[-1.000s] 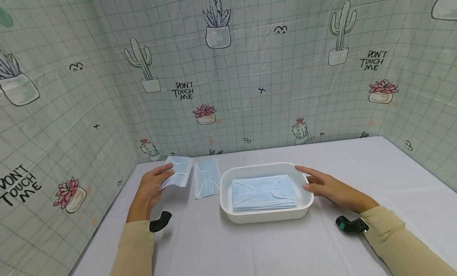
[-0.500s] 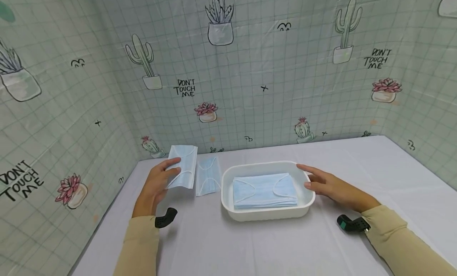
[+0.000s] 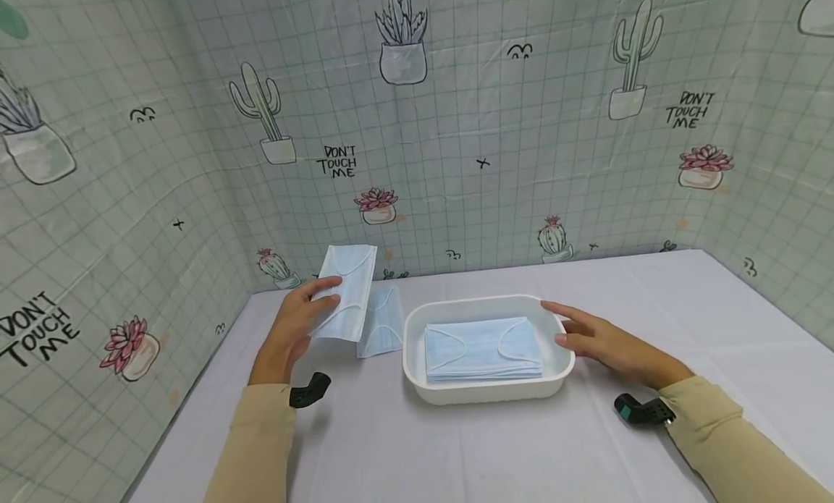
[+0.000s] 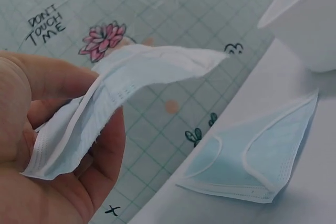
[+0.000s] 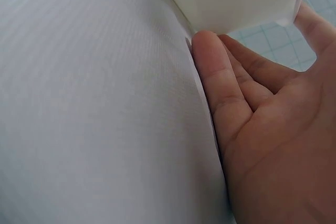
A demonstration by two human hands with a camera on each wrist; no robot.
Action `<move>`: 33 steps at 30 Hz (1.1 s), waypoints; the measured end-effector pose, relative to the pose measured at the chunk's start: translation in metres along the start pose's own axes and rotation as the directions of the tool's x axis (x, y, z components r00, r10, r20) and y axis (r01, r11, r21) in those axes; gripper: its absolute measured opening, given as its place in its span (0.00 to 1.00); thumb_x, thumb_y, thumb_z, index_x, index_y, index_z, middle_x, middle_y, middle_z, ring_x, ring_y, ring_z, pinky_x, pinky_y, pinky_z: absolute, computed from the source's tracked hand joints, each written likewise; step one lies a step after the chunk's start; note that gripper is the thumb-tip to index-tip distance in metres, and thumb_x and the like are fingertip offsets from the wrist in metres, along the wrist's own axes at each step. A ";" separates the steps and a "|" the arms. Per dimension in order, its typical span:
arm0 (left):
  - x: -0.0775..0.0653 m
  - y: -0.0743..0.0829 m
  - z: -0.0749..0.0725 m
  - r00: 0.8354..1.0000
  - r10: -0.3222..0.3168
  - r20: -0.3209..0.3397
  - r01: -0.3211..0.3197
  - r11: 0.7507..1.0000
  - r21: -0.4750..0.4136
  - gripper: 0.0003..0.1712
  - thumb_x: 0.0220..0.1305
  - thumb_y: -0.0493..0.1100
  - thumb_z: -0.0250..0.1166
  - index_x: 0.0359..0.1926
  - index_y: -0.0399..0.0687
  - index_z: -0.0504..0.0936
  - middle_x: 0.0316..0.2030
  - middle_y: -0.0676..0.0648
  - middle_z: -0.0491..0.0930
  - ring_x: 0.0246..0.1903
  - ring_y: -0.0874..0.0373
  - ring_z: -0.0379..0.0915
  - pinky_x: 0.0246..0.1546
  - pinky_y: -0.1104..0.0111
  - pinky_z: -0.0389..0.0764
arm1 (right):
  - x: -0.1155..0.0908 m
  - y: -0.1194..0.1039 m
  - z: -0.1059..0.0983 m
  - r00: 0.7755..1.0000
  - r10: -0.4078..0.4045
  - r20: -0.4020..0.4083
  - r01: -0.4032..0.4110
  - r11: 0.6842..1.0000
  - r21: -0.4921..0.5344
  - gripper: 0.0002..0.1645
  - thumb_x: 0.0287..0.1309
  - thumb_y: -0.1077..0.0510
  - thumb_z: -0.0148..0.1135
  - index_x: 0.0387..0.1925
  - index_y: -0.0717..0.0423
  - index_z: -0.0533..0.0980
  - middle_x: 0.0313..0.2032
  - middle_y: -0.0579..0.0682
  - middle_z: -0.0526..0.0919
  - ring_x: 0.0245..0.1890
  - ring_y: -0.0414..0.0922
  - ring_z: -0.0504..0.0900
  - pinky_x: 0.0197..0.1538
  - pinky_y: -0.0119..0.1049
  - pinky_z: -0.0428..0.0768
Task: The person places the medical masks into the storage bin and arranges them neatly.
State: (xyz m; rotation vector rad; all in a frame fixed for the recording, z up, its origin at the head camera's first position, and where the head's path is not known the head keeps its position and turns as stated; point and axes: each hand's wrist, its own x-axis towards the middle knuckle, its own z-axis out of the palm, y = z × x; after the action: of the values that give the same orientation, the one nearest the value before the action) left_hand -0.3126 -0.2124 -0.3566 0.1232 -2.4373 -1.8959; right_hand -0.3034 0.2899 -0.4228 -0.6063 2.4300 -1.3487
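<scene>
In the head view my left hand (image 3: 292, 328) pinches a pale blue face mask (image 3: 352, 282) between thumb and fingers, raised above the table. The left wrist view shows this held mask (image 4: 105, 108) bending, its far end free. Partly behind it, another face mask (image 3: 384, 326) lies on the table. To the right stands a white tray (image 3: 489, 394) with a stack of face masks (image 3: 482, 349) inside. My right hand (image 3: 606, 345) touches the tray's right rim with extended fingers. In the right wrist view, the right hand's fingers (image 5: 226, 90) lie along the table against the tray's outer wall.
A white cloth covers the table (image 3: 443, 452). Behind and on both sides hangs a grid-patterned curtain (image 3: 443, 127) printed with cacti. Each wrist bears a black strap piece; the left strap (image 3: 310, 391) sits beside the sleeve.
My left hand has lifted the held mask up and to the right, so it now overlaps the mask lying on the table. My right hand stays at the tray's rim.
</scene>
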 end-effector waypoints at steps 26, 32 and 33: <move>0.006 0.019 0.017 0.990 0.046 0.133 -0.059 0.993 0.102 0.22 0.70 0.38 0.62 0.64 0.47 0.77 0.74 0.43 0.56 0.65 0.45 0.59 0.54 0.57 0.72 | -0.001 0.002 0.000 1.000 -0.010 -0.004 0.010 1.000 -0.015 0.37 0.73 0.42 0.52 0.78 0.28 0.52 0.71 0.67 0.60 0.70 0.63 0.61 0.61 0.62 0.67; 0.007 0.023 0.021 0.987 0.049 0.151 -0.069 0.989 0.127 0.22 0.70 0.37 0.63 0.63 0.48 0.78 0.75 0.43 0.56 0.69 0.46 0.55 0.62 0.52 0.67 | -0.001 0.001 0.001 1.000 -0.016 -0.004 0.016 1.000 -0.012 0.37 0.73 0.42 0.52 0.78 0.28 0.52 0.72 0.66 0.58 0.71 0.64 0.59 0.62 0.63 0.67; 0.007 0.024 0.021 0.986 0.051 0.160 -0.073 0.988 0.134 0.22 0.69 0.37 0.63 0.63 0.47 0.79 0.74 0.43 0.57 0.69 0.45 0.55 0.61 0.52 0.67 | 0.000 0.001 0.001 1.000 -0.016 -0.002 0.016 1.000 -0.009 0.37 0.73 0.43 0.53 0.78 0.28 0.52 0.73 0.66 0.58 0.71 0.64 0.59 0.62 0.63 0.66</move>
State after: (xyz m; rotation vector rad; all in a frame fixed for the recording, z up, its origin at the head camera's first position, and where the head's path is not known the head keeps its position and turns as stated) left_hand -0.3226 -0.1869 -0.3389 -0.0996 -2.6409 -1.7718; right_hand -0.3031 0.2899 -0.4240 -0.6281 2.4395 -1.3463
